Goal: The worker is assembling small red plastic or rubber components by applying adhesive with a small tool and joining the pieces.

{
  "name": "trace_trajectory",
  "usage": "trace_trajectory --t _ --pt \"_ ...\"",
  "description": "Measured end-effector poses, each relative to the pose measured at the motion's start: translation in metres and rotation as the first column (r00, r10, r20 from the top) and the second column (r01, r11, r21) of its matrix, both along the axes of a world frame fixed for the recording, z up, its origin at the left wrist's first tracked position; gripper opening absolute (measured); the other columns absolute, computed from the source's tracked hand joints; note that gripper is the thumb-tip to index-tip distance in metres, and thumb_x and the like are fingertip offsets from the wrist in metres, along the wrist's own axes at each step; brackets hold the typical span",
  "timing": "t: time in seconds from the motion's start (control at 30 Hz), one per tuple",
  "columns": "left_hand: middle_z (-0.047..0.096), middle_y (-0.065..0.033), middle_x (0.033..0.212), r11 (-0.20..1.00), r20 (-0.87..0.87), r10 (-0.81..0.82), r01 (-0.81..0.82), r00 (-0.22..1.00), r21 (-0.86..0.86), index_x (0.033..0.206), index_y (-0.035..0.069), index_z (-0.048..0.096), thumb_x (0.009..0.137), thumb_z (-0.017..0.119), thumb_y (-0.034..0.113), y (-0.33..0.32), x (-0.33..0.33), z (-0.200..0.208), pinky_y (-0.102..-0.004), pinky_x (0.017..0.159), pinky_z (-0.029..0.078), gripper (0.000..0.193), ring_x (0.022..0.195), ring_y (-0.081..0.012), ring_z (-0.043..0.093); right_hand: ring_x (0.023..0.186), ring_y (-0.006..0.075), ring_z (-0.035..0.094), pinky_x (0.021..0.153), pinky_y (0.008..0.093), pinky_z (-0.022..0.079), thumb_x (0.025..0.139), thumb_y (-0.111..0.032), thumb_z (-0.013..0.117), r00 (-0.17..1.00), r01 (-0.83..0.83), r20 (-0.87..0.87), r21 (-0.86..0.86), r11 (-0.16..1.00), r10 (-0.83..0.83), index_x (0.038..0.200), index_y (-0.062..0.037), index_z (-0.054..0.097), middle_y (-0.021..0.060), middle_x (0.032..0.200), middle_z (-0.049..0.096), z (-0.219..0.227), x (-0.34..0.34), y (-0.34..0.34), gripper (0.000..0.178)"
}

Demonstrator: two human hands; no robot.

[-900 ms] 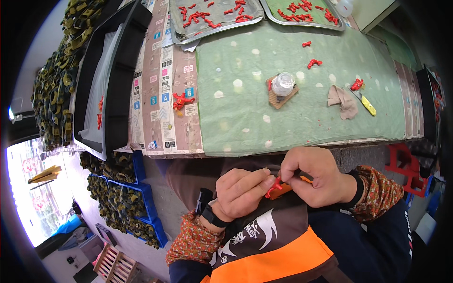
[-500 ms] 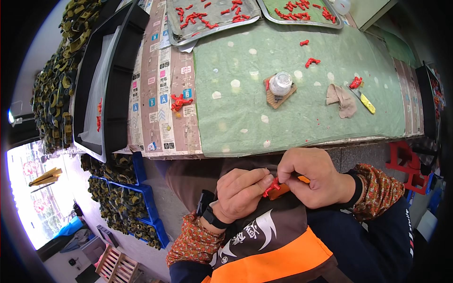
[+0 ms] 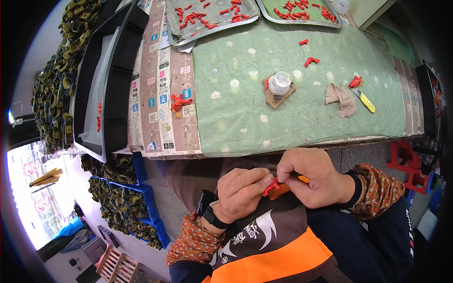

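Note:
Over my lap, just off the table's front edge, my left hand (image 3: 242, 191) pinches a small red plastic figure part (image 3: 272, 187) between thumb and fingers. My right hand (image 3: 311, 178) meets it from the other side, its thumb and forefinger pressed together at the part's upper end. Whether those right fingertips hold a further small piece is hidden. Beyond my hands, a clear round jar (image 3: 281, 83) stands on a piece of brown cardboard (image 3: 274, 101). To its right lie a beige cloth (image 3: 341, 100), a yellow-handled knife (image 3: 366, 102) and a red part (image 3: 356, 82).
Two metal trays (image 3: 257, 20) of red parts stand at the table's far side. A red figure (image 3: 179, 102) lies left of the green cloth (image 3: 236, 127). A black bin (image 3: 120, 82) borders the left side, above blue crates (image 3: 150, 203) of camouflage-coloured pieces. A red stool (image 3: 406, 165) stands at right.
Both hands stay in nearly the same place, still around the red figure part. Nothing on the table has visibly moved.

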State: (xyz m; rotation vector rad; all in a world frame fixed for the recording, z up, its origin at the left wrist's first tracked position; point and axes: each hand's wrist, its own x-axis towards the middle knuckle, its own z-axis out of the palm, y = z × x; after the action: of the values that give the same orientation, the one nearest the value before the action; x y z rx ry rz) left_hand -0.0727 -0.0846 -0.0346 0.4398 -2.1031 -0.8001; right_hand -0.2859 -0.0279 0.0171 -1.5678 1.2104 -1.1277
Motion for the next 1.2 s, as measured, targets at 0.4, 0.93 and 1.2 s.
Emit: trace_trajectory --t 0.4,0.93,1.2 --pt "0.073 -0.0107 0.1 1.0 0.0 0.016 -0.016 1.0 0.008 0.097 0.004 0.074 0.066 0.081 -0.003 0.001 -0.001 -0.002 -0.0296 0.058 0.052 0.032 0.071 -0.0218 0.066 0.071 0.0308 0.065 0.06 0.0363 0.05 0.077 0.01 0.065 1.0 0.013 -0.01 0.006 1.0 -0.012 0.092 -0.0067 0.06 0.0091 0.081 0.062 -0.001 0.001 0.0 0.024" --pt "0.07 -0.0096 0.105 0.72 -0.098 0.061 0.024 0.993 0.693 0.107 0.002 0.064 0.086 0.078 -0.004 0.007 -0.01 0.008 -0.0301 0.081 0.054 0.026 0.094 -0.0195 0.067 0.083 0.0191 0.069 0.072 0.0305 0.055 0.089 0.004 0.064 0.996 -0.018 0.094 0.295 0.955 -0.011 0.11 -0.0031 0.057 0.0097 0.093 0.067 0.008 -0.011 -0.008 0.023" --pt "0.069 -0.0047 0.106 -0.078 -0.244 0.23 0.268 0.942 0.96 0.11 0.009 0.059 0.1 0.068 0.012 0.014 -0.013 0.023 -0.0226 0.068 0.051 0.014 0.081 -0.0064 0.062 0.082 0.0183 0.067 0.071 0.0305 0.054 0.091 0.0 0.066 0.998 -0.012 0.057 0.326 0.945 -0.007 0.113 -0.0029 0.059 0.0089 0.094 0.066 0.011 -0.018 -0.016 0.023"
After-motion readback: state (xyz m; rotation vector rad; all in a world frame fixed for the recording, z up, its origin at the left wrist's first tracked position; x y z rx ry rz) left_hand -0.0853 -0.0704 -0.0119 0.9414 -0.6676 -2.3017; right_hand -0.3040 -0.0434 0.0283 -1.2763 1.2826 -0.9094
